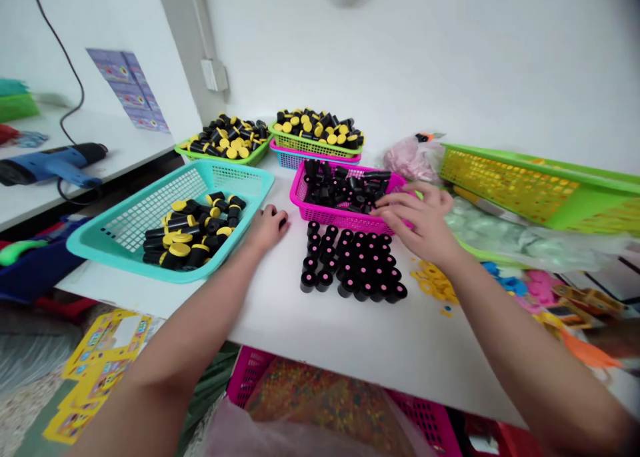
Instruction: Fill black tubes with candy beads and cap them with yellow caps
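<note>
My left hand [270,229] rests on the white table beside the turquoise basket, its fingers curled around a small black cylinder [283,222] that is mostly hidden. That turquoise basket [115,257] holds black cylinders with yellow caps [181,249]. My right hand [423,220] reaches over the right rim of a magenta basket [320,214], fingers stretched out and slightly apart near the loose black cylinders [340,187] inside. Whether its fingertips touch any is unclear. In front of this basket, black cylinders with pink dots on top [360,257] stand upright in rows.
Two green baskets [260,156] [300,144] of yellow-capped cylinders stand at the back. Yellow plastic pieces [434,280] lie right of the rows. A large green basket [515,177] sits far right. A blue heat gun [55,162] lies on the left shelf.
</note>
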The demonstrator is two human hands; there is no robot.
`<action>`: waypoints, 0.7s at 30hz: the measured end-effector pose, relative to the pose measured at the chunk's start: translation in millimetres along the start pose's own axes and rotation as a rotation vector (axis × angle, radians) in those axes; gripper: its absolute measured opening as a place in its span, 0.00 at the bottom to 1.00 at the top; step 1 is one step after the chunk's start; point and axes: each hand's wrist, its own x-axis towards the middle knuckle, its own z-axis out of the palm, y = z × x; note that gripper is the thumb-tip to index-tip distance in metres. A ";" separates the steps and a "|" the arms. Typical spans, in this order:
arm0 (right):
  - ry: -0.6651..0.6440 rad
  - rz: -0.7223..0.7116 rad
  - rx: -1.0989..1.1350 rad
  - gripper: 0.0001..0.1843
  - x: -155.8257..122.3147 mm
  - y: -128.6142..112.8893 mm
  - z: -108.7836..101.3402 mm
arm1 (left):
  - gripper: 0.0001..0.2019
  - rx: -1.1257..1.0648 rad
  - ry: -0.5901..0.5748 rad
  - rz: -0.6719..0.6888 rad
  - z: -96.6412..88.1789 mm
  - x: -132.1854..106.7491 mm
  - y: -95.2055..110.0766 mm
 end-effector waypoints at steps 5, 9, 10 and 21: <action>0.345 0.376 0.140 0.22 -69.7 32.1 5.5 | 0.11 0.060 0.002 0.094 -34.7 -26.4 33.5; 0.264 0.438 0.096 0.22 -92.0 39.8 13.4 | 0.13 -0.023 0.210 0.205 -69.6 -27.5 80.1; 0.238 0.450 0.081 0.21 -92.6 39.1 14.0 | 0.14 -0.086 0.285 0.244 -76.1 -18.4 91.1; 0.106 0.580 -0.020 0.18 -92.7 38.3 13.4 | 0.33 -0.274 0.408 0.377 -92.4 23.8 105.2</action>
